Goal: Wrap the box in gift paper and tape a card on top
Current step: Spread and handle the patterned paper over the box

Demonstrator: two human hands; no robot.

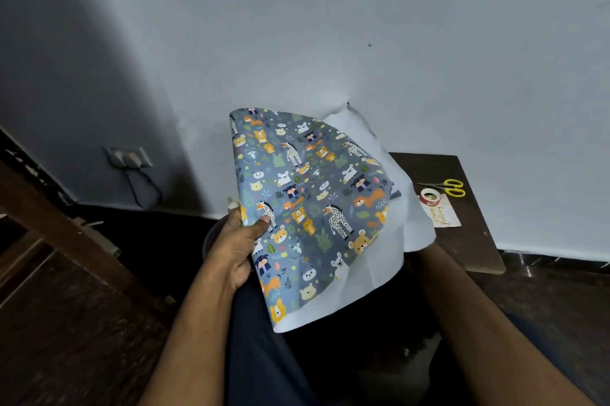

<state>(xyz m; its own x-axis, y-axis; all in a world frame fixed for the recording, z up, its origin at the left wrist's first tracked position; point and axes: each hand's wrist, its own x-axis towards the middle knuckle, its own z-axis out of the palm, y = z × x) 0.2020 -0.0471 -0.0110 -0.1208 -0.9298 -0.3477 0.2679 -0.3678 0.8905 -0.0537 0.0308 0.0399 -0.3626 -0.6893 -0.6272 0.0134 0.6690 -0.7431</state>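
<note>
we are facing a pale wall (330,25), with a dark floor (66,339) below it and a low dark wooden table (475,240) standing against the wall to our right. we are holding the gift paper (307,207) up in the air in front of us, above our lap and left of the table; it is curling into a loose cone, showing a grey-blue printed side crowded with cartoon giraffes, lions, bears and green leaves, while its plain white back is peeking out along the lower and right edges. our left hand (237,240) is pinching the sheet's left edge, thumb pressing on the printed face and fingers tucked behind. our right forearm is reaching under the paper, and the right hand is hiding behind it, so we cannot tell its grip. on the table a card (442,215) with handwriting is lying flat, a red tape roll (430,196) is sitting at its far corner, and yellow-handled scissors (453,187) are lying just beyond.
</note>
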